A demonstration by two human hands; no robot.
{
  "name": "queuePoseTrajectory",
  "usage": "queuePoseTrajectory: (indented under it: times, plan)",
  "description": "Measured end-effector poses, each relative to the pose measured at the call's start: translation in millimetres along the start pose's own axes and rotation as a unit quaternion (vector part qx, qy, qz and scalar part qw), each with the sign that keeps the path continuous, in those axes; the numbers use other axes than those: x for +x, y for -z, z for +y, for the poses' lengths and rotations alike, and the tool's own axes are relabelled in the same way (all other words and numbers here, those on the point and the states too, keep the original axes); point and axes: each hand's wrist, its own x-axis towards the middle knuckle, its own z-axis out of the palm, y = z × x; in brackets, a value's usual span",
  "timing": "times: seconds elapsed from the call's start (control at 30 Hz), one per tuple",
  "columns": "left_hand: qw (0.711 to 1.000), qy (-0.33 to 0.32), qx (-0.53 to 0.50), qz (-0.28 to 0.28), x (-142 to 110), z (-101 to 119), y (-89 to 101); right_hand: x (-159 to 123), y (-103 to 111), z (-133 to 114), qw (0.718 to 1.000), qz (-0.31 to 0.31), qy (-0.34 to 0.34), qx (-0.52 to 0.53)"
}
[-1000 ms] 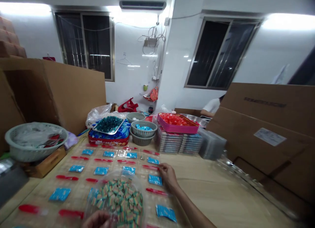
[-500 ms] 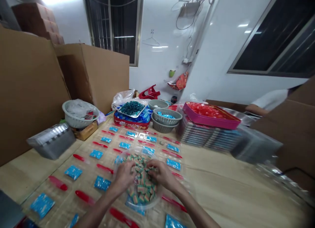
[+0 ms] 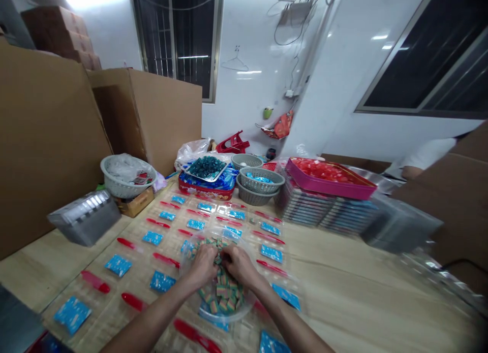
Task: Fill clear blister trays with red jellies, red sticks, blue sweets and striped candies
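A clear round bowl (image 3: 244, 315) holds many small green-and-pink striped blocks (image 3: 221, 292). Over its far half, my left hand (image 3: 205, 264) is closed, its fingers curled down at the blocks. My right hand (image 3: 238, 264) is closed beside it, with thumb and fingers pinched together and the two hands almost touching. What lies between the fingertips is hidden. Around and under the bowl are clear plastic trays, with blue packets (image 3: 162, 281) and red pens (image 3: 166, 260) laid out in rows.
Behind the rows stand a red box with a tray of dark teal pieces (image 3: 207, 167), grey baskets (image 3: 261, 180), and a pink tray of red pieces (image 3: 328, 176) on stacked packs. At left are a white basket (image 3: 125, 185) and cardboard boxes (image 3: 168, 119). Another person's sleeve (image 3: 430, 152) shows at right.
Both hands have moved toward each other over the bowl and now nearly meet. Their fingers are curled more tightly. The view has shifted slightly.
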Motion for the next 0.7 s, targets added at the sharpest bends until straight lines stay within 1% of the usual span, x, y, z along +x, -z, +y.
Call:
queuePoseTrajectory:
  times: [0.2,0.3,0.37,0.5,0.6,0.7]
  plan:
    - [1.000,0.016,0.014,0.008,4.6,0.2,3.9,2.8,-4.0,1.4,1.000,0.022,0.001,0.020]
    - [0.999,0.037,-0.003,0.020,7.3,-1.5,5.8,2.1,-4.0,2.8,0.998,0.038,0.006,0.040]
    - [0.998,0.044,-0.033,0.026,7.4,-2.9,10.3,1.0,-2.7,2.4,0.997,0.048,0.007,0.059]
    - [0.995,0.035,-0.088,0.028,2.2,-5.5,25.1,-1.7,1.5,-4.5,0.993,0.056,0.017,0.104]
    - [0.991,0.026,-0.134,0.011,-3.9,-8.4,31.6,-3.0,2.7,-13.5,0.989,0.044,0.024,0.140]
    - [0.976,0.028,-0.215,-0.015,-9.5,-10.4,31.2,-4.6,0.4,-20.7,0.983,0.037,0.015,0.177]
